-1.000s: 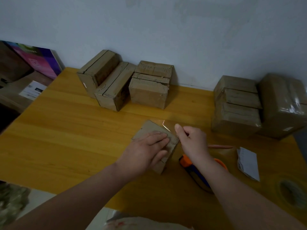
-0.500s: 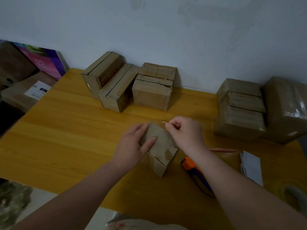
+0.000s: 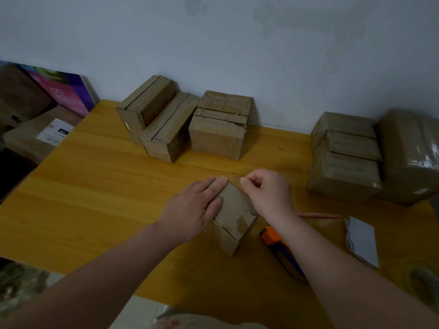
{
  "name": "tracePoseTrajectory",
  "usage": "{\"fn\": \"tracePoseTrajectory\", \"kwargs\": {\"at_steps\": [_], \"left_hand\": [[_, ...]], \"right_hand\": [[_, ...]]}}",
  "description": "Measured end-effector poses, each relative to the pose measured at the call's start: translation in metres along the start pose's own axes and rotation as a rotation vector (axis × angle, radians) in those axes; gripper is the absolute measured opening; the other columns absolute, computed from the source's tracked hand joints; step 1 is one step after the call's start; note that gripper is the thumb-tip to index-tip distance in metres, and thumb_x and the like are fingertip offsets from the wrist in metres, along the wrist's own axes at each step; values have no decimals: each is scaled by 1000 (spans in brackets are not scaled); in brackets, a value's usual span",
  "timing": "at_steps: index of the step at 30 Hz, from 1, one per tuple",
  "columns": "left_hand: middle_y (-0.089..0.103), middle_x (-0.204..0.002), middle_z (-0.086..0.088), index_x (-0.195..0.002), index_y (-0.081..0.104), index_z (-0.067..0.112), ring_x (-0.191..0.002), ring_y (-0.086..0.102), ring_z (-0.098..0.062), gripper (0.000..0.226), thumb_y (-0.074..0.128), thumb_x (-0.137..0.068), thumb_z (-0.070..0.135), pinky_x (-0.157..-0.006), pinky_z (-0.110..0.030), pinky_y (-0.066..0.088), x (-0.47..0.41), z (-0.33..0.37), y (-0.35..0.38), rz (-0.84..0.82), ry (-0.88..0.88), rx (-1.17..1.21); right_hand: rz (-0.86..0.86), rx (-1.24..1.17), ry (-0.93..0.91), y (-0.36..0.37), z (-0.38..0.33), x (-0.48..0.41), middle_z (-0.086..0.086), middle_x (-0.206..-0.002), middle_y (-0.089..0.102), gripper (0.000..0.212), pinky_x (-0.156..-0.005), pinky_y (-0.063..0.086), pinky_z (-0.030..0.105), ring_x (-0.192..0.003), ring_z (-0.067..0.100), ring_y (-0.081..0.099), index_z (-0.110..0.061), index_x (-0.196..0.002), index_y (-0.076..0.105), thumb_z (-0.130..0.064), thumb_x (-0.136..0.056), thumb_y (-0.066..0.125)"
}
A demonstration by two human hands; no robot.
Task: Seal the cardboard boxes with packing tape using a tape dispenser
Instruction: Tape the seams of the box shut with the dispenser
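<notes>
- right now the small brown cardboard box (image 3: 234, 210) sits near the middle of the yellow wooden table (image 3: 95, 198), one corner turned toward the person.
- the left hand (image 3: 192, 210) lies on the box's left side with straight fingers pressing it down. the right hand (image 3: 266, 193), just beside it at the far corner, pinches the end of a strip of clear packing tape (image 3: 231, 176) (only a faint glint of it shows).
- the orange and blue tape dispenser (image 3: 278, 245) lies on the table just right of the box, partly under the right forearm, and neither hand holds it.
- likely trouble: the loose tape end could fold onto itself or stick to the fingers if it goes slack, or it could land crooked and wrinkled if the light box slides under the pull. the forearm could also nudge the dispenser.
- containers: every box is closed, so their contents cannot be seen. the three worn cardboard boxes by the wall (image 3: 219, 131) show dark gaps along their seams and probably still need tape. the stacked boxes at the right (image 3: 344, 157) look glossy, as if already wrapped.
</notes>
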State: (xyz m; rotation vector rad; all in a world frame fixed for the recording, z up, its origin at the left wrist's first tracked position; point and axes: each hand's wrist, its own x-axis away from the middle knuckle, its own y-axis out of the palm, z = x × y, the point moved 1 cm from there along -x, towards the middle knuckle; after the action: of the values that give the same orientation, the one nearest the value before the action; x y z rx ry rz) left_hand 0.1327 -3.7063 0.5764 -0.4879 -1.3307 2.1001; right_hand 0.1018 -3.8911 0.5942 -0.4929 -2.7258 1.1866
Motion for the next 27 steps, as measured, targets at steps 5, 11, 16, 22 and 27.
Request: {"fn": "tracePoseTrajectory", "kwargs": {"at_steps": [5, 11, 16, 22, 27], "left_hand": [[13, -159, 8, -148, 18, 43, -144, 16, -19, 61, 10, -91, 60, -109, -41, 35, -5, -3, -7, -50, 9, -88], [69, -112, -10, -108, 71, 4, -98, 66, -27, 37, 49, -91, 29, -86, -35, 55, 8, 14, -5, 290, 287, -69], [45, -144, -8, -138, 49, 8, -134, 40, -23, 66, 46, -91, 54, -112, -38, 25, 19, 2, -1, 99, 289, -43], [42, -136, -9, -139, 45, 9, -134, 40, -23, 76, 54, -83, 60, -99, -26, 37, 25, -6, 1, 72, 290, -49], [43, -130, -9, -136, 47, 6, -132, 42, -26, 76, 55, -82, 60, -96, -28, 44, 23, -6, 1, 61, 302, -2]], "right_hand": [[0, -50, 18, -2, 2, 3, -15, -68, 61, 18, -53, 33, 16, -66, -1, 56, -29, -72, 64, -31, -91, 63], [-105, -237, 37, -6, 8, 11, -12, -75, 67, 14, -61, 48, 21, -72, 2, 62, -31, -78, 67, -38, -91, 62], [-498, -132, -33, -22, 33, 22, -23, -134, 49, 97, -98, 45, 28, -122, 0, 48, -43, -142, 39, -94, -59, 42], [-666, 409, -273, -16, 36, 32, -25, -157, -18, 133, -112, 23, 40, -145, 10, 2, -50, -137, -35, -96, -45, 50], [-532, 640, -529, -17, 31, 41, -18, -148, -42, 133, -116, 16, 38, -147, 12, -9, -34, -139, -39, -87, -61, 55]]}}
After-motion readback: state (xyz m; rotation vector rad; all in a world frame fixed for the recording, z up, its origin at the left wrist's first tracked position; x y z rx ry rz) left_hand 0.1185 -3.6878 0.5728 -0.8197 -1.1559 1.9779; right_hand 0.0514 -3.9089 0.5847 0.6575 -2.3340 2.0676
